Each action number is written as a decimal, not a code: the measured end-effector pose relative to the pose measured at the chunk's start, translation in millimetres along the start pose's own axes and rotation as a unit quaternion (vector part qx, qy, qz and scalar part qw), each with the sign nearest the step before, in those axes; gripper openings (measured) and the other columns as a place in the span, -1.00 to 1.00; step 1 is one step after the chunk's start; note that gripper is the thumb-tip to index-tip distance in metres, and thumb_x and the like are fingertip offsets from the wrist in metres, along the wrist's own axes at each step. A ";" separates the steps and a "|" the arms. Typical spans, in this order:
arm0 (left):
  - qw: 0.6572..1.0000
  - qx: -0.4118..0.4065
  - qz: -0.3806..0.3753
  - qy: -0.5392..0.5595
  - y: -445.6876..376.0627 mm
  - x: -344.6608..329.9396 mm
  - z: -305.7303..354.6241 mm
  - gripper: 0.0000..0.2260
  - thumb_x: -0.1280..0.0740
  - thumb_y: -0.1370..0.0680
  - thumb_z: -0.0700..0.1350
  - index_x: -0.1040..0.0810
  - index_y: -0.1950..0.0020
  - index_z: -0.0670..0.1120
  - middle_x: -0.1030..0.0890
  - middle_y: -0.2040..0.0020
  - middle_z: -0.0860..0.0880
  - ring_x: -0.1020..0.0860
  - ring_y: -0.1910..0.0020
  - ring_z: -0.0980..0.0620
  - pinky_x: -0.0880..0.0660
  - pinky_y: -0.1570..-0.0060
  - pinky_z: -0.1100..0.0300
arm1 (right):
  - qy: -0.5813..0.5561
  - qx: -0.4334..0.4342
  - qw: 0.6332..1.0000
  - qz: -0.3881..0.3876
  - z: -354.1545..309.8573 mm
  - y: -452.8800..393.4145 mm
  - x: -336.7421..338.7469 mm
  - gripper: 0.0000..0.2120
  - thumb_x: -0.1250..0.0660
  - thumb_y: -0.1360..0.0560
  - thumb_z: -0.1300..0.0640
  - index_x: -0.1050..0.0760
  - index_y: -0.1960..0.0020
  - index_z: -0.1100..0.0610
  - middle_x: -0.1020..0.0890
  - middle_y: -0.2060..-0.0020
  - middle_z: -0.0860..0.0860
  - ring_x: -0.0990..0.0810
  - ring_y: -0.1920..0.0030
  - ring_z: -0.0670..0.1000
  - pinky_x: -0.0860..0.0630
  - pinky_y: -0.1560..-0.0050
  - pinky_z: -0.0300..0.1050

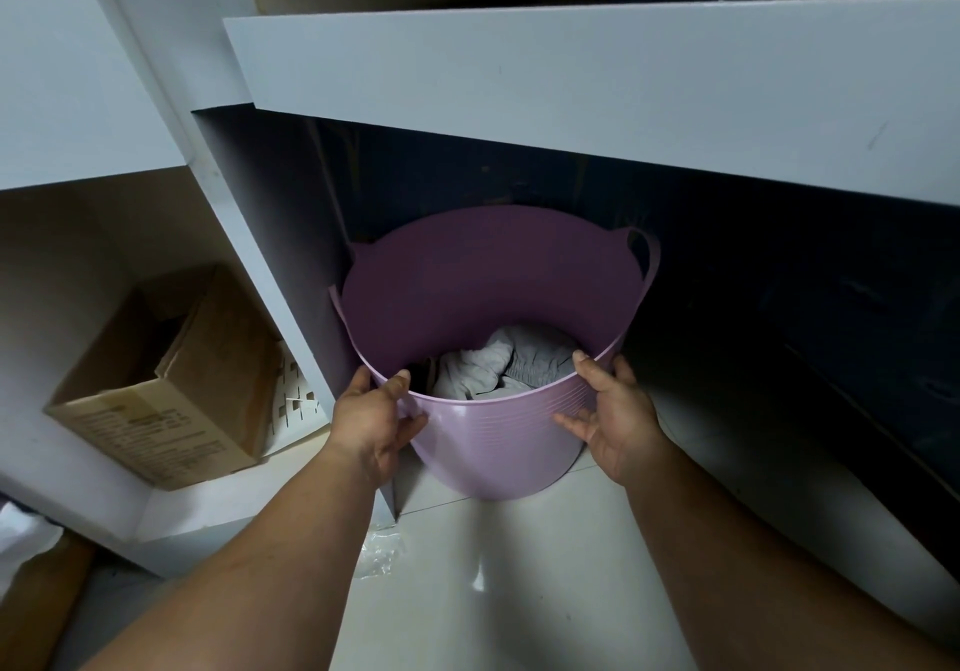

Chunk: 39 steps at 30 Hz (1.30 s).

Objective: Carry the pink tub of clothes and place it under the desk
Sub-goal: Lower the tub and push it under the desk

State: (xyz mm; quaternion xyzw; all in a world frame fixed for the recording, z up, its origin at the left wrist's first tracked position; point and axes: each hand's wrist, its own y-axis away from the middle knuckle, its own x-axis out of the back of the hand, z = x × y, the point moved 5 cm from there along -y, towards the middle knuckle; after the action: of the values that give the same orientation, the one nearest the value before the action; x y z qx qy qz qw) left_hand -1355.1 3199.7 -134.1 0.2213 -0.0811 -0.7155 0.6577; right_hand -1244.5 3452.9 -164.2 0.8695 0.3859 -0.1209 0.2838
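While both bare arms reach forward, a person's left hand [375, 413] grips the near rim of a round pink plastic tub [493, 442], thumb hooked inside and fingers wrapped on the outer wall, and the right hand [613, 413] presses open-palmed against the tub's right side, thumb lying over the rim and fingers spread on the ribbed wall. Between the two hands, the tub stands on the pale tiled floor [519, 592], its far half already in shadow beneath the white desk top [571, 83], one loop handle [647, 255] showing beyond the right hand. Crumpled white and grey clothes [498, 364] lie at the tub's bottom. Left of the left hand, past a white upright panel [270, 265], an open brown cardboard box [166, 379] sits on a low white shelf [208, 520]. Crinkled clear plastic [382, 551] lies on the floor under the left forearm.
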 end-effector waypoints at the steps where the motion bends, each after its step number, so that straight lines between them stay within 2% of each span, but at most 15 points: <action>1: 1.000 -0.001 -0.002 0.000 0.3 0.4 -0.3 -0.78 -0.35 -0.66 -0.20 -0.60 -0.24 0.05 -0.60 -0.38 -0.06 -0.60 -0.30 -0.14 -0.64 -0.15 -0.09 | 0.000 -0.001 1.000 -0.001 0.2 0.2 -0.2 -0.38 -0.47 -0.52 0.08 -0.34 -0.52 -0.11 -0.49 -0.41 0.01 -0.50 -0.37 0.20 -0.61 -0.15 0.28; 4: 1.000 -0.001 -0.002 0.002 1.1 1.9 -0.6 -0.69 -0.35 -0.66 -0.20 -0.55 -0.38 0.02 -0.59 -0.39 -0.04 -0.60 -0.30 -0.13 -0.63 -0.19 -0.11 | -0.002 -0.003 1.000 -0.002 0.4 0.2 0.1 -0.35 -0.47 -0.52 0.08 -0.31 -0.54 -0.11 -0.48 -0.42 0.00 -0.49 -0.38 0.20 -0.62 -0.13 0.26; 9: 1.000 -0.003 -0.004 -0.004 4.2 -0.1 1.3 -0.81 -0.34 -0.66 -0.22 -0.60 -0.17 0.05 -0.60 -0.38 -0.09 -0.58 -0.33 -0.16 -0.61 -0.22 -0.13 | -0.001 -0.002 1.000 -0.004 0.5 -1.3 -0.1 -0.35 -0.46 -0.53 0.08 -0.30 -0.54 -0.09 -0.48 -0.43 0.00 -0.50 -0.37 0.19 -0.59 -0.17 0.30; 13: 1.000 -0.003 -0.005 -0.007 5.1 -1.2 2.1 -0.81 -0.33 -0.66 -0.23 -0.61 -0.10 0.06 -0.60 -0.39 -0.11 -0.58 -0.32 -0.16 -0.60 -0.24 -0.14 | -0.002 0.002 1.000 -0.005 -0.1 -1.0 -0.1 -0.38 -0.46 -0.53 0.09 -0.33 -0.53 -0.09 -0.49 -0.41 -0.02 -0.51 -0.37 0.19 -0.60 -0.16 0.29; 18: 1.000 -0.005 -0.003 -0.004 5.0 -0.8 2.0 -0.82 -0.34 -0.66 -0.23 -0.61 -0.14 0.04 -0.60 -0.39 -0.15 -0.59 -0.17 -0.12 -0.59 -0.25 -0.15 | -0.003 0.001 1.000 -0.006 0.3 -1.1 0.4 -0.36 -0.47 -0.52 0.08 -0.31 -0.54 -0.09 -0.49 -0.40 -0.01 -0.50 -0.37 0.20 -0.60 -0.17 0.30; 24: 1.000 -0.002 -0.002 -0.009 4.4 0.2 1.6 -0.81 -0.35 -0.65 -0.22 -0.62 -0.14 0.08 -0.62 -0.35 -0.09 -0.58 -0.34 -0.18 -0.63 -0.18 -0.09 | -0.004 0.001 1.000 -0.004 0.5 -1.1 0.8 -0.33 -0.46 -0.53 0.08 -0.28 -0.56 -0.08 -0.48 -0.42 0.00 -0.49 -0.38 0.20 -0.59 -0.17 0.30; 27: 1.000 -0.001 -0.001 -0.013 3.5 0.4 1.1 -0.81 -0.35 -0.65 -0.22 -0.62 -0.11 0.08 -0.63 -0.34 -0.09 -0.59 -0.32 -0.18 -0.65 -0.11 -0.05 | 0.000 0.002 1.000 -0.006 0.0 -0.4 -0.5 -0.35 -0.46 -0.53 0.08 -0.30 -0.55 -0.08 -0.49 -0.41 -0.01 -0.51 -0.37 0.18 -0.59 -0.17 0.30; 33: 1.000 -0.005 0.000 -0.015 2.8 0.2 1.5 -0.81 -0.34 -0.66 -0.22 -0.62 -0.13 0.07 -0.62 -0.34 -0.08 -0.59 -0.30 -0.16 -0.64 -0.11 -0.05 | 0.007 0.002 1.000 -0.004 -1.5 2.4 -0.7 -0.35 -0.46 -0.53 0.07 -0.30 -0.55 -0.10 -0.49 -0.41 0.01 -0.50 -0.37 0.19 -0.61 -0.15 0.27; 39: 1.000 -0.006 0.013 -0.026 3.3 0.3 2.4 -0.83 -0.36 -0.65 -0.19 -0.61 -0.17 0.05 -0.64 -0.31 -0.08 -0.60 -0.24 -0.12 -0.62 -0.20 -0.10 | 0.024 0.005 1.000 0.002 -5.3 5.0 -2.5 -0.39 -0.44 -0.54 0.06 -0.32 -0.53 -0.10 -0.51 -0.39 0.02 -0.51 -0.36 0.19 -0.60 -0.18 0.25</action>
State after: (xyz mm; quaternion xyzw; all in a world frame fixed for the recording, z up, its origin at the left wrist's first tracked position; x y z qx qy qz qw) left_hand -1353.2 3198.5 -130.6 0.1978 -0.0970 -0.7126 0.6661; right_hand -1242.6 3451.8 -156.9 0.8743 0.3901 -0.1009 0.2705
